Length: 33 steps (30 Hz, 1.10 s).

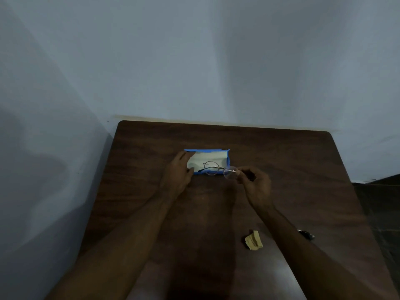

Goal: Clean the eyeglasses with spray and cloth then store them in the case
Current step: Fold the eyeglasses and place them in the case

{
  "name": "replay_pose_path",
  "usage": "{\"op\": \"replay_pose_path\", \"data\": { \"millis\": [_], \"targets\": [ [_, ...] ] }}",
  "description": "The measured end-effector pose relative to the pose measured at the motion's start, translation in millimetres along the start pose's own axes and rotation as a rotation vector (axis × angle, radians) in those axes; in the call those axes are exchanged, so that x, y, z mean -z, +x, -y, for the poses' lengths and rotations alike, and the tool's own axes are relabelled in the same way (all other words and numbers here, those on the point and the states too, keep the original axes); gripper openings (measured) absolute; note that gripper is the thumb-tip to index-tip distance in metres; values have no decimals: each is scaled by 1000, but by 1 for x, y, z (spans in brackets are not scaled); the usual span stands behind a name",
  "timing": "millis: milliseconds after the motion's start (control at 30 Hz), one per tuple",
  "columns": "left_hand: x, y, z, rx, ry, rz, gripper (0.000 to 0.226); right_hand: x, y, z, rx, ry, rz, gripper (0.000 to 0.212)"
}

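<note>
A blue eyeglass case with a pale lining lies open in the middle of the dark wooden table. My left hand grips the case's left end, thumb at the front and fingers over the back edge. My right hand pinches the thin round-rimmed eyeglasses at their right side. The glasses hover over the front right part of the open case. A crumpled yellow cloth lies on the table near my right forearm. No spray bottle can be made out.
A small dark object lies just right of my right forearm. The table stands against a grey wall at the back and left. Dark floor shows past the table's right edge.
</note>
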<state>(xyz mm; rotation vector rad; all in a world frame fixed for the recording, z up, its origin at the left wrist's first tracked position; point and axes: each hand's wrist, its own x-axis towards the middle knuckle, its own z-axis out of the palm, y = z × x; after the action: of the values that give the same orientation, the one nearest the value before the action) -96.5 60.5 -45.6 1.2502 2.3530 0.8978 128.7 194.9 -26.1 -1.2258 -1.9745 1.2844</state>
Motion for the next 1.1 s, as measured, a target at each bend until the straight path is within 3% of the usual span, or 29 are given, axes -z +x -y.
{"op": "replay_pose_path", "data": {
  "millis": [267, 733, 1100],
  "targets": [
    [7, 16, 2, 14, 21, 122, 82, -29, 34, 4, 21, -78, -36, 6],
    [3, 21, 12, -9, 74, 133, 83, -69, 62, 14, 1, -510, 74, 13],
    [-3, 18, 17, -21, 58, 105, 82, -72, 56, 14, 211, -928, 91, 20]
  ]
}}
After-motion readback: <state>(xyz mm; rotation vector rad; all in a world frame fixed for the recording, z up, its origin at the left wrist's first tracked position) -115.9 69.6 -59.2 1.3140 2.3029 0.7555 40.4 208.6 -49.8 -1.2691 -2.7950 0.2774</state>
